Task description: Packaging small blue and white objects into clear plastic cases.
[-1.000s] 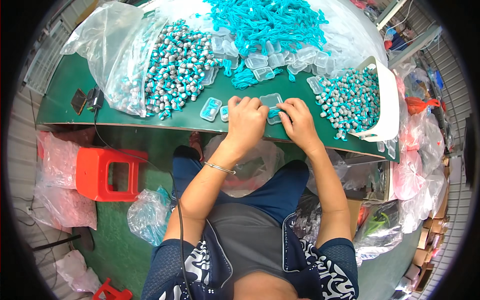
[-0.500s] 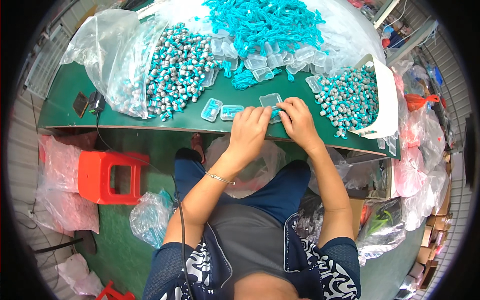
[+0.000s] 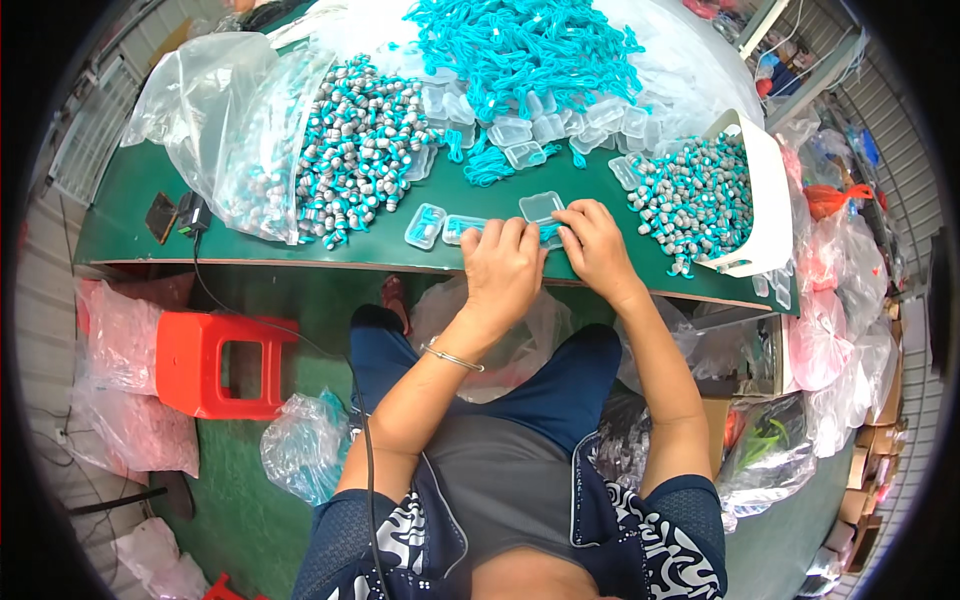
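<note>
Around the open box (image 3: 541,206) on the worktop (image 3: 380,243), two bare hands close in: left hand (image 3: 505,262) over its left end, right hand (image 3: 598,250) at its right. Lid tipped back on the box's far side; blue cord (image 3: 549,232) shows in the near half. Left fingers bunched together, tips mostly hidden; right thumb and forefinger near each other at the cord. Cannot tell whether either pair is clamped on cord or plastic.

Handling, by judgement: box light, thin-walled, fairly stiff, likely slick and quick to skid; hinge probably its weak point. Best held low by the short side walls, lid left alone. Cord soft, limp, nearly weightless, apt to spring over the rim; pinch mid-bundle.

Left of the open box, two filled boxes (image 3: 426,227); beyond it, a heap of cords (image 3: 525,55).
</note>
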